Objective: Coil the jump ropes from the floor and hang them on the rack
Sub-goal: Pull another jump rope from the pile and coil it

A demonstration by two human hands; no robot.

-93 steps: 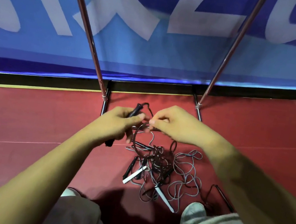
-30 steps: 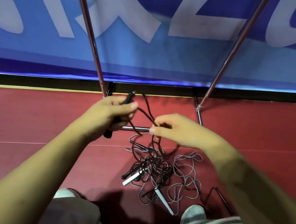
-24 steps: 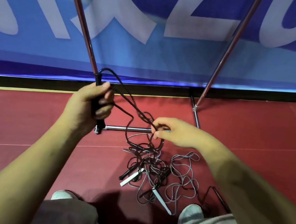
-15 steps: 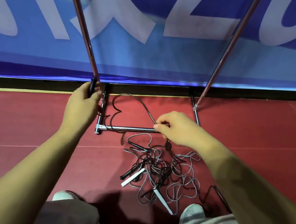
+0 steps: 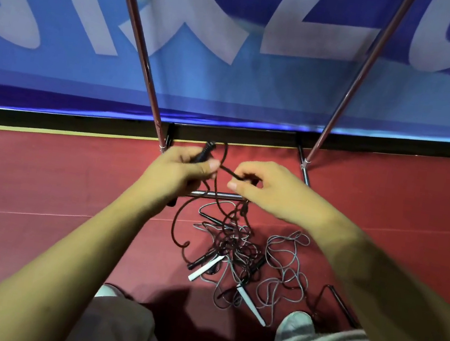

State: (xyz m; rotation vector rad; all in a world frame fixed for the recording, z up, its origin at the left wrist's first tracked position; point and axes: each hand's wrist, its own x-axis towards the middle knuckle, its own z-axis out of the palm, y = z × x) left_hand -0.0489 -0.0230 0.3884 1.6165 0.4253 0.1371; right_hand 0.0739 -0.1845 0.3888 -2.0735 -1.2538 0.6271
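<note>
Head view shows my left hand (image 5: 179,172) drawn back in close to the right hand (image 5: 270,190); half a second ago it was out by the left upright of the rack (image 5: 138,37) with the rope (image 5: 174,225) pulled long. Now a slack loop of that black rope hangs between the hands and curls down to the floor (image 5: 40,186). I read this as one turn of the coil being laid in, with most of the coiling still ahead. My left hand is wrapped around the black handle (image 5: 206,151), thumb along it; my right pinches the rope between thumb and fingertips. The rope's far end runs down into the pile (image 5: 235,250), just in front of the rack's base bar, tangled with a grey rope (image 5: 285,267) and white handles (image 5: 204,268). That knot is what I expect to snag each pull. A blue banner (image 5: 231,83) hangs behind the rack, my shoes (image 5: 296,322) near the pile.
</note>
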